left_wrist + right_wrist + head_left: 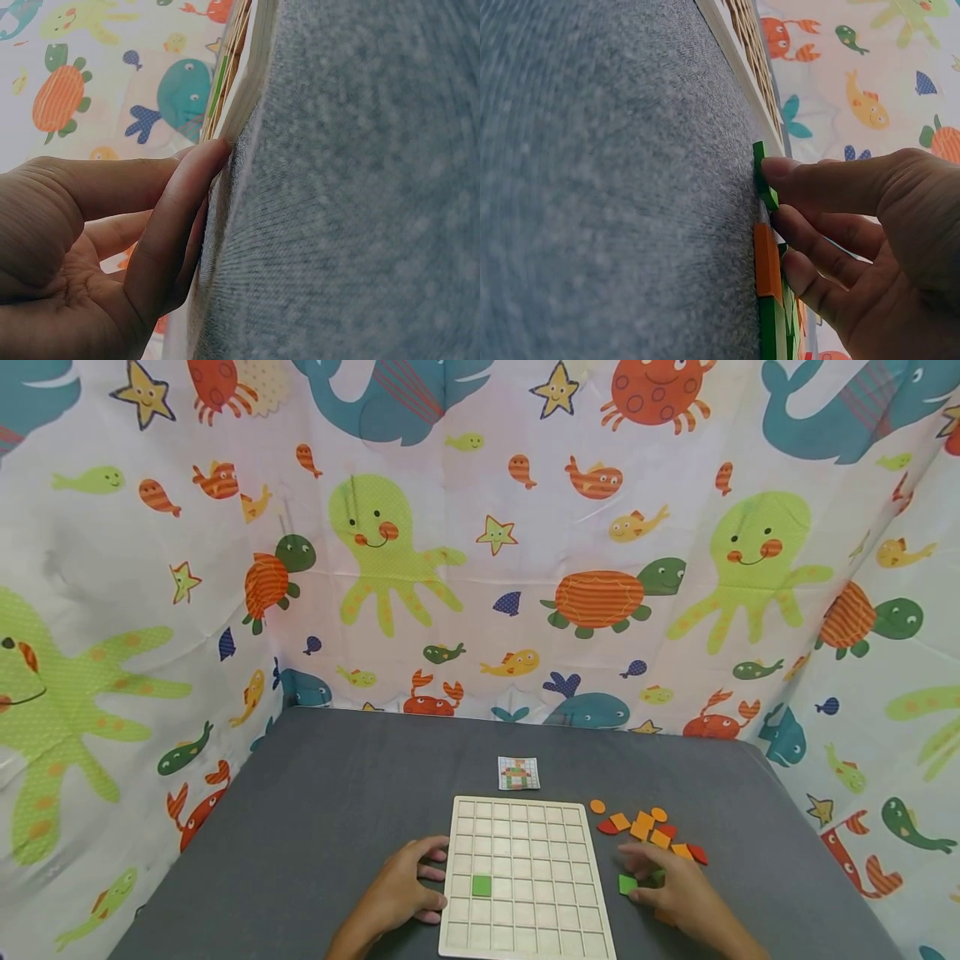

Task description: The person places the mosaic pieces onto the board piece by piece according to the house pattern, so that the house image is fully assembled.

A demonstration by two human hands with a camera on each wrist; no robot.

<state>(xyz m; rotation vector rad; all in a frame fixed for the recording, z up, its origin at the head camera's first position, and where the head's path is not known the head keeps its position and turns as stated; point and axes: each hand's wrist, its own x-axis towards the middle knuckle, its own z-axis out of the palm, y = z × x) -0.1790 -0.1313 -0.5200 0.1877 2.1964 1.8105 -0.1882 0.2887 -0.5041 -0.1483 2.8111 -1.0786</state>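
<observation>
A pale wooden grid board [525, 862] lies on the grey table, with one green square tile [482, 886] in a cell towards its left side. My left hand [401, 887] rests against the board's left edge; in the left wrist view its fingertips [217, 154] touch the side of the board. To the right of the board, my right hand [675, 889] has its thumb and a finger at another green square tile [763, 176] low over the tabletop. An orange tile [766, 259] and more green tiles [770, 326] lie under its fingers, partly hidden.
A small pattern card [518, 773] lies behind the board. Orange squares [642, 826], orange discs [597, 807] and red pieces [608, 827] are scattered beyond my right hand. A curtain printed with sea animals [480, 610] surrounds the table on the back and sides.
</observation>
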